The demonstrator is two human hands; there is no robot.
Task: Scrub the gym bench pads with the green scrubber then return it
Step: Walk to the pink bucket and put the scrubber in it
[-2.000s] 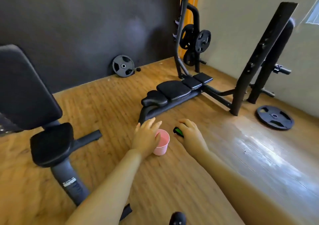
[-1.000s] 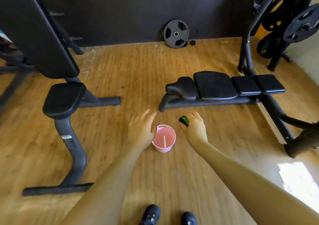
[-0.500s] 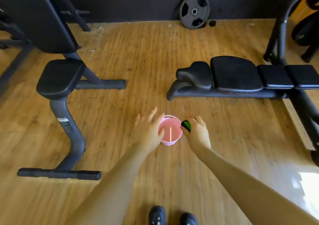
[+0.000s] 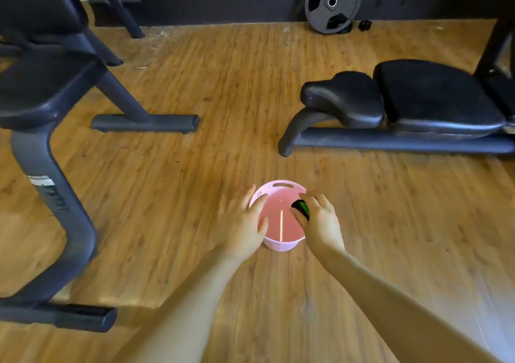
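The right hand [image 4: 320, 223] grips the green scrubber [image 4: 302, 208] over the pink bucket's [image 4: 281, 244] right rim. The left hand [image 4: 239, 223], fingers relaxed, rests against the bucket's left rim on the wooden floor [image 4: 195, 84].

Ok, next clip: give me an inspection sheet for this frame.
Surface: wooden plank floor, sunlit.
Job's things: green scrubber over the round pink plastic tub; black padded flat bench beyond.
Clutter: black weight plate leaning on the dark wall.
Grippers: right hand grips the scrubber; left hand rests on the tub rim.
Cables: nothing seen.
Surroundings: grey-framed incline bench on the left.
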